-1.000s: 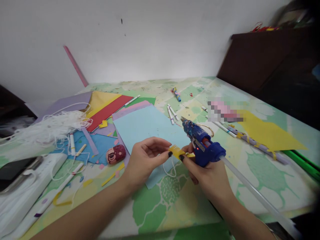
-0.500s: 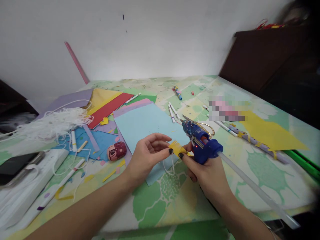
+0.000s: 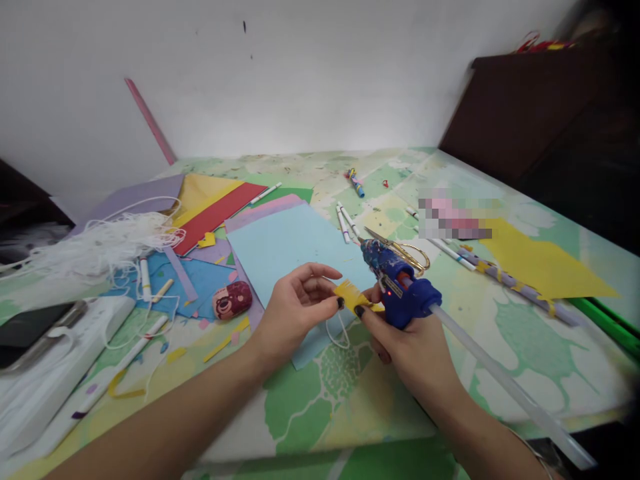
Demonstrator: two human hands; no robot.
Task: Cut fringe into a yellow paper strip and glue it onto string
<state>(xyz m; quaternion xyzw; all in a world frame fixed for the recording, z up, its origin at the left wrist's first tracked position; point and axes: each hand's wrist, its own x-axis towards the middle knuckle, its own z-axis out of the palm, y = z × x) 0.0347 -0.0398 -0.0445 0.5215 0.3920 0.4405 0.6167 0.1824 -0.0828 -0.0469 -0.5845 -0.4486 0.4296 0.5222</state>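
My left hand (image 3: 303,307) pinches a strip of yellow fringed paper (image 3: 350,293) at its left end, thumb and forefinger closed. A thin white cord (image 3: 346,335) hangs in a loop just below the strip. My right hand (image 3: 417,350) grips a blue hot glue gun (image 3: 397,277), nozzle tilted up and away, and its thumb presses the same strip from the right. A small red light glows on the gun, and a long clear glue stick (image 3: 510,381) sticks out of its back. Light blue paper (image 3: 285,243) lies beneath the hands.
Gold-handled scissors (image 3: 413,253) lie behind the gun. To the left are tangled white cord (image 3: 105,247), a power strip (image 3: 65,373), a phone (image 3: 37,333) and a dark red case (image 3: 233,300). A wrapped purple stick (image 3: 520,285) and yellow paper (image 3: 550,263) lie right.
Both hands, the strip and the glue gun stay almost in place. The whole view shifts slightly, with things appearing a little higher and to the left.
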